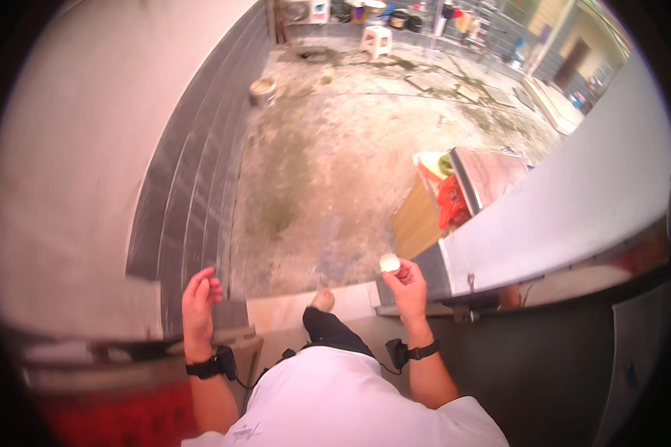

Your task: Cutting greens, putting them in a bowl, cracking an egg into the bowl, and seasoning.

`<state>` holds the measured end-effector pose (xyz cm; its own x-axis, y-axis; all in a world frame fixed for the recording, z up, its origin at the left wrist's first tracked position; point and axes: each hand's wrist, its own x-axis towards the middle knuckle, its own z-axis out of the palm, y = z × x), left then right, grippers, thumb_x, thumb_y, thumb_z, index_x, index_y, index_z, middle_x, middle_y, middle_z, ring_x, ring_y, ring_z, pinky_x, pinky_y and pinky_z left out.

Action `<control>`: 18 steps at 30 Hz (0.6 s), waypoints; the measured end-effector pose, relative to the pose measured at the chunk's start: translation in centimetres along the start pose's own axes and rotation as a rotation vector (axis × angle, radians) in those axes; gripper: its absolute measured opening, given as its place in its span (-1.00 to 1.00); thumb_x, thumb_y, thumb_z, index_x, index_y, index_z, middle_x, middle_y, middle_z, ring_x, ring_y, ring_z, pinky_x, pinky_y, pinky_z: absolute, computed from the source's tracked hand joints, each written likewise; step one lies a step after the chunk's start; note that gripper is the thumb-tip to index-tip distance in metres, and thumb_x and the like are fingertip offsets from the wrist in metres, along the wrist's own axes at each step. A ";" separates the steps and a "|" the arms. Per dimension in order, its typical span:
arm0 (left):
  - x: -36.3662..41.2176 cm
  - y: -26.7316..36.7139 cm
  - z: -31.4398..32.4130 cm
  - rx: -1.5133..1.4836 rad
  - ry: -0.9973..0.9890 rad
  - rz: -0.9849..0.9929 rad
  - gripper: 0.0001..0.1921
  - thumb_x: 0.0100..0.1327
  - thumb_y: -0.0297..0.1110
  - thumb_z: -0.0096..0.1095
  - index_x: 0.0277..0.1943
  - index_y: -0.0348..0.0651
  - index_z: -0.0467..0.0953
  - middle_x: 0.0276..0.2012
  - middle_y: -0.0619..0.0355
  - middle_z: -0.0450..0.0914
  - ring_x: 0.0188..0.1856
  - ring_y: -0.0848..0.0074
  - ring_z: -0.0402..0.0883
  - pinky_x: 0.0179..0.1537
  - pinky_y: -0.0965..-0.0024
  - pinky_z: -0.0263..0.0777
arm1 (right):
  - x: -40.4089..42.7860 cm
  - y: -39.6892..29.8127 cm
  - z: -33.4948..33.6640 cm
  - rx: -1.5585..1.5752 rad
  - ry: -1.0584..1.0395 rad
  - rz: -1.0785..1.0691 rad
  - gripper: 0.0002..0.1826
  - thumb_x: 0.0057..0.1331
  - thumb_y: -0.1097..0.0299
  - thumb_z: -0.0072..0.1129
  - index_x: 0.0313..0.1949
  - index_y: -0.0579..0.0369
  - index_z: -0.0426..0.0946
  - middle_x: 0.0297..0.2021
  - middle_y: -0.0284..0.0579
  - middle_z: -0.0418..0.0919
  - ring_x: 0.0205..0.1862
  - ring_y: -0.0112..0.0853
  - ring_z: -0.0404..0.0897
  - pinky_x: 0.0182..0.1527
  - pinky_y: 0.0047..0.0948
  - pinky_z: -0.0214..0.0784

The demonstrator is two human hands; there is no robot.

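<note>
My right hand (407, 289) pinches a small round white object (390, 263), possibly a cup or a lid; blur hides which. It is held out over the doorway, near the right door jamb. On the left, my left hand (199, 304) hangs in the air with nothing in it, its fingers loosely bent and apart. It is nearest to the dark tiled lower wall (173, 223). Each wrist wears a black strap with a small box. Between the hands, one foot (325, 300) is on the pale door sill (279, 307).
Beyond the sill lies a concrete yard (335, 184). A wooden cabinet (416, 218) bearing a red plastic bag (451, 204) stands at right. A bucket (263, 90) is by the left wall, a white stool (376, 41) farther back. A dark door (525, 357) is beside my right arm.
</note>
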<state>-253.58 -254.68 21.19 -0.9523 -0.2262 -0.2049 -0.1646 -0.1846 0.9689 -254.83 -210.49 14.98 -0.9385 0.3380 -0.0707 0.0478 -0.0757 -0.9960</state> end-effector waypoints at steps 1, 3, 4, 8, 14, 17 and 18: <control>3.0 0.1 0.6 0.014 -0.043 -0.005 -0.67 0.55 -0.29 0.10 0.25 -0.21 0.51 -0.14 0.23 0.64 -0.17 0.62 0.59 -0.16 0.52 0.49 | 2.1 -0.1 1.2 -0.073 0.051 0.018 -0.56 0.25 0.50 0.42 0.09 0.25 0.51 -0.20 -0.20 0.67 -0.21 -0.57 0.63 -0.12 -0.57 0.49; 9.5 0.9 2.2 -0.023 -0.059 -0.099 -0.66 0.54 -0.28 0.11 0.25 -0.23 0.51 -0.15 0.23 0.65 -0.18 0.62 0.60 -0.17 0.53 0.50 | 7.7 -1.5 3.8 -0.022 0.136 0.038 -0.57 0.24 0.46 0.44 0.08 0.25 0.53 -0.26 -0.25 0.65 -0.25 -0.59 0.60 -0.15 -0.59 0.47; 12.0 2.1 3.6 -0.016 -0.107 -0.106 -0.66 0.54 -0.29 0.12 0.26 -0.24 0.50 -0.15 0.23 0.65 -0.20 0.63 0.61 -0.19 0.54 0.50 | 9.9 -2.3 4.3 0.000 0.141 0.060 -0.57 0.25 0.49 0.42 0.09 0.25 0.52 -0.27 -0.29 0.63 -0.26 -0.63 0.57 -0.16 -0.62 0.44; 24.8 5.8 7.2 0.054 -0.184 -0.007 -0.65 0.55 -0.29 0.10 0.27 -0.24 0.49 -0.17 0.24 0.64 -0.21 0.65 0.60 -0.21 0.57 0.48 | 18.0 -4.2 5.6 -0.031 0.209 0.036 -0.57 0.26 0.52 0.42 0.10 0.24 0.51 -0.34 -0.38 0.57 -0.33 -0.67 0.51 -0.22 -0.66 0.39; 43.3 3.4 14.1 -0.003 -0.327 -0.042 -0.64 0.56 -0.28 0.06 0.28 -0.25 0.47 -0.19 0.24 0.65 -0.22 0.62 0.61 -0.24 0.52 0.47 | 29.3 -4.7 4.1 -0.029 0.441 -0.087 -0.57 0.25 0.55 0.40 0.10 0.25 0.51 -0.34 -0.36 0.59 -0.33 -0.66 0.53 -0.23 -0.65 0.39; 53.7 1.1 19.1 0.007 -0.432 -0.057 -0.63 0.55 -0.27 0.09 0.29 -0.25 0.47 -0.20 0.24 0.65 -0.24 0.61 0.61 -0.24 0.52 0.47 | 36.0 -1.9 3.3 -0.040 0.615 -0.203 -0.57 0.24 0.50 0.43 0.08 0.22 0.52 -0.39 -0.36 0.58 -0.38 -0.68 0.53 -0.29 -0.67 0.38; 57.6 0.1 20.9 0.014 -0.458 -0.060 -0.64 0.54 -0.28 0.10 0.29 -0.24 0.47 -0.20 0.24 0.65 -0.24 0.61 0.62 -0.25 0.52 0.47 | 38.5 -0.4 3.1 -0.038 0.680 -0.205 -0.58 0.24 0.50 0.43 0.07 0.22 0.54 -0.39 -0.36 0.59 -0.38 -0.68 0.52 -0.30 -0.66 0.38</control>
<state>-313.82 -247.74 12.42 -0.9559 0.2310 -0.1812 -0.2232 -0.1711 0.9596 -292.01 -200.35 12.86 -0.5092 0.8533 0.1120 -0.0836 0.0805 -0.9932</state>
